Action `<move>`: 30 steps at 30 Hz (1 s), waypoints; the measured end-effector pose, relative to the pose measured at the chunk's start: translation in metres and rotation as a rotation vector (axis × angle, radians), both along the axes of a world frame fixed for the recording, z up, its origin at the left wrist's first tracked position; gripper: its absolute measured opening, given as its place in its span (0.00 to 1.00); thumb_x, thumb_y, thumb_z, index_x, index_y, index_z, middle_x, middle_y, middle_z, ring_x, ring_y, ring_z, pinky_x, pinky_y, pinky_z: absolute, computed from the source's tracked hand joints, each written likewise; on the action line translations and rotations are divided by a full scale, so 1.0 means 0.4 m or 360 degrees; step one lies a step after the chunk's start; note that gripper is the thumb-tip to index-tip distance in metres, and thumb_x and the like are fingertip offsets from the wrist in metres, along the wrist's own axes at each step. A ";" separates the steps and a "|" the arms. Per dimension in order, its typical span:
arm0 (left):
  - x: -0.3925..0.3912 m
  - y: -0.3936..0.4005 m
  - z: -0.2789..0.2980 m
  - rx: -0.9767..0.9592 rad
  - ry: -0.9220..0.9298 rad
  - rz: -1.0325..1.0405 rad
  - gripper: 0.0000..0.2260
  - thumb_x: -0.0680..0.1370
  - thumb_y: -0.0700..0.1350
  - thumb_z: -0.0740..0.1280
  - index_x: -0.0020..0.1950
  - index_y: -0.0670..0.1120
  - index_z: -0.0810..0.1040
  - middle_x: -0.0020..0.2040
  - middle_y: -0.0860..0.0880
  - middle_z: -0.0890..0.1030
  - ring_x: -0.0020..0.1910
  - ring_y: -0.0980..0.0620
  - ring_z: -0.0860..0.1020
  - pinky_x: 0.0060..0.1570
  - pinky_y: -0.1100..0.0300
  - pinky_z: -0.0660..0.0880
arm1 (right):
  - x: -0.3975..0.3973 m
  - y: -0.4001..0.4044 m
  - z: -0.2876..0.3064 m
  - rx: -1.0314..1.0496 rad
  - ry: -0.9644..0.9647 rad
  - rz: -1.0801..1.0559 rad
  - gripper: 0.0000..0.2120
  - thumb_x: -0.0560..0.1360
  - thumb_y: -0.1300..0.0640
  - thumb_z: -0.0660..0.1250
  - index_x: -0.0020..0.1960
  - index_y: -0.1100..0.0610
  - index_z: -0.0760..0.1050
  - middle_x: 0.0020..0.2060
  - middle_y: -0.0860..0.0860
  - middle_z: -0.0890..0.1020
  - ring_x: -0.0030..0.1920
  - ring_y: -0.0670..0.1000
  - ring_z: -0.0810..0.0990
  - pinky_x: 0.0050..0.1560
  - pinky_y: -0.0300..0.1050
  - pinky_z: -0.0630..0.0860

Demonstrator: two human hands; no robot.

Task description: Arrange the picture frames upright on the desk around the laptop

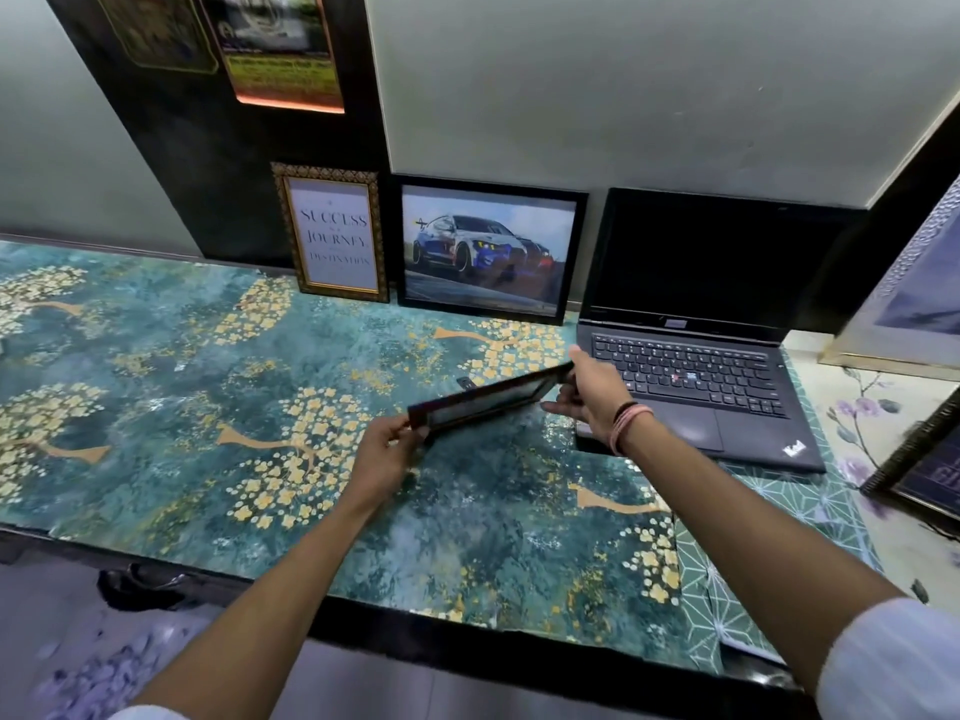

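Note:
I hold a small dark red picture frame [488, 400] nearly flat above the desk, just left of the open black laptop [696, 376]. My left hand [387, 454] grips its near left corner and my right hand [592, 394] grips its far right end. A gold ornate frame with a "Success" text [332, 233] leans upright against the wall. Beside it a black frame with a car picture [488, 249] also stands upright, next to the laptop's screen.
The desk [182, 381] has a teal cover with gold flowers. At the right edge a large pale frame [914, 298] leans at the back, and a dark frame [924, 470] lies nearer. Posters hang on the dark wall panel [280, 49].

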State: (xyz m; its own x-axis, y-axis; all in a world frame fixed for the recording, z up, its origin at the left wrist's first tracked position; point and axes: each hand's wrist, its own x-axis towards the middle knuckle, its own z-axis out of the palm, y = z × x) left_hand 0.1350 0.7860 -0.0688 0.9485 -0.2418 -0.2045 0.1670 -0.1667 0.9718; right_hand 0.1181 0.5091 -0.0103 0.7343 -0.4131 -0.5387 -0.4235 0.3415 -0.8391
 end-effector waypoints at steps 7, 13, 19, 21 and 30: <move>0.060 -0.010 -0.049 0.0097 0.0052 0.0016 0.13 0.85 0.44 0.65 0.67 0.41 0.80 0.60 0.44 0.86 0.57 0.44 0.83 0.53 0.47 0.80 | 0.042 0.013 -0.046 -0.0516 -0.0052 0.0343 0.20 0.83 0.46 0.57 0.69 0.55 0.73 0.61 0.50 0.77 0.56 0.52 0.76 0.52 0.51 0.75; 0.072 -0.008 -0.064 0.0086 0.0005 -0.0032 0.14 0.85 0.44 0.64 0.69 0.41 0.78 0.62 0.44 0.85 0.52 0.45 0.82 0.44 0.52 0.77 | 0.036 0.046 -0.101 -0.0602 -0.0214 0.0344 0.11 0.84 0.55 0.57 0.63 0.58 0.70 0.51 0.55 0.81 0.50 0.55 0.80 0.55 0.52 0.79; 0.049 0.000 -0.063 0.0141 -0.0079 -0.0072 0.09 0.86 0.44 0.62 0.65 0.46 0.78 0.58 0.47 0.85 0.43 0.54 0.81 0.41 0.60 0.79 | 0.002 0.046 -0.121 -0.0734 -0.0211 0.0415 0.12 0.83 0.51 0.58 0.64 0.55 0.71 0.57 0.54 0.82 0.58 0.57 0.82 0.61 0.62 0.79; 0.040 0.004 -0.063 0.0143 -0.0095 -0.0080 0.09 0.86 0.44 0.62 0.64 0.47 0.77 0.58 0.46 0.85 0.47 0.50 0.82 0.42 0.58 0.79 | -0.011 0.045 -0.122 -0.0736 -0.0222 0.0427 0.11 0.84 0.52 0.58 0.63 0.54 0.71 0.55 0.51 0.82 0.59 0.57 0.82 0.61 0.61 0.79; -0.004 0.019 -0.069 0.0108 0.0016 -0.0070 0.14 0.83 0.51 0.67 0.67 0.48 0.78 0.59 0.51 0.84 0.50 0.53 0.81 0.50 0.58 0.77 | -0.080 0.055 -0.120 -0.0912 -0.0043 0.0380 0.23 0.81 0.43 0.60 0.70 0.55 0.70 0.50 0.51 0.80 0.53 0.56 0.80 0.58 0.55 0.79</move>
